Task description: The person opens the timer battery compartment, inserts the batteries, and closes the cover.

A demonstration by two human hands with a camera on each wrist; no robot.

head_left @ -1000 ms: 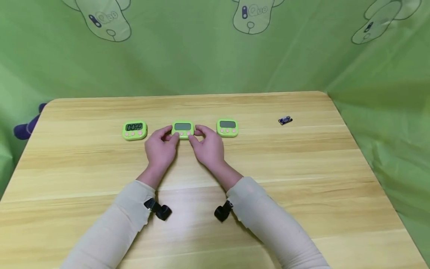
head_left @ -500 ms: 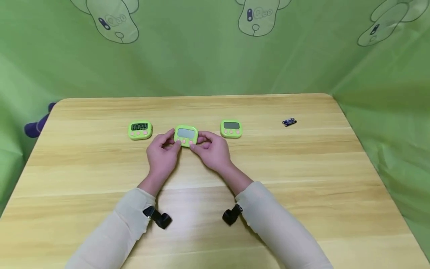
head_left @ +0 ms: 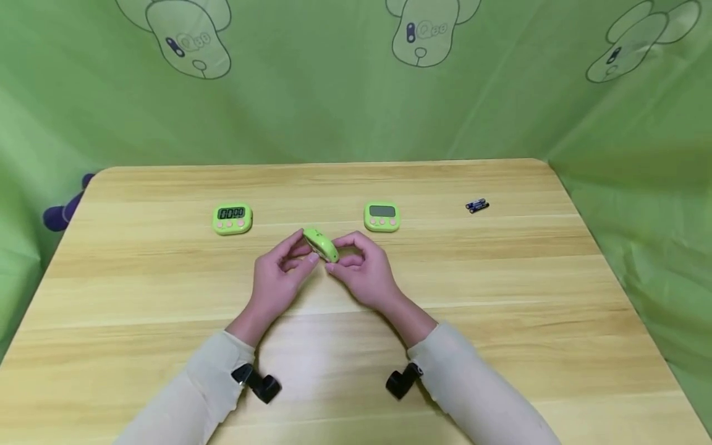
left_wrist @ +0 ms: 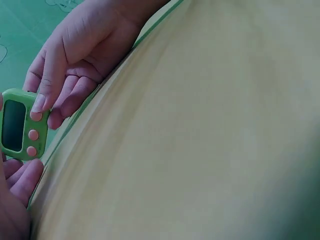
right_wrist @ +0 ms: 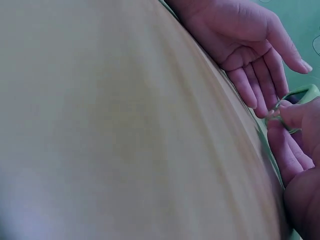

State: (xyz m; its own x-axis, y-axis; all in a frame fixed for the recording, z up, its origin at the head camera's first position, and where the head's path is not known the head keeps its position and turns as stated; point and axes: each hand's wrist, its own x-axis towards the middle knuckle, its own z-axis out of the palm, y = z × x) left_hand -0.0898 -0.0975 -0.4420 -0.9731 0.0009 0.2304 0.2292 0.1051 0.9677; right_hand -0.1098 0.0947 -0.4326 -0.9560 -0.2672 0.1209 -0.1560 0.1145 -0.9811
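Note:
A green timer (head_left: 321,244) with pink buttons is tilted up off the table between the two hands. My right hand (head_left: 363,266) pinches it. In the left wrist view the right thumb presses on the face of the timer (left_wrist: 25,122), over an end button, with a finger behind; the display looks blank. My left hand (head_left: 280,276) is at the timer's other side. In the right wrist view the left hand (right_wrist: 245,45) has its thumb raised apart from the timer (right_wrist: 302,92) and its fingers extended beside it; exact contact is unclear.
To the left lies a second green timer (head_left: 232,219) showing 00:00. A third timer (head_left: 381,217), display blank, lies farther right. Small dark blue batteries (head_left: 477,206) lie near the right end of the wooden table (head_left: 478,278). Green cloth (head_left: 311,111) hangs behind.
The middle timer has come up off the table, nearer the person, and turned from face up to nearly on edge. Both hands moved with it, and the left thumb now shows apart from it.

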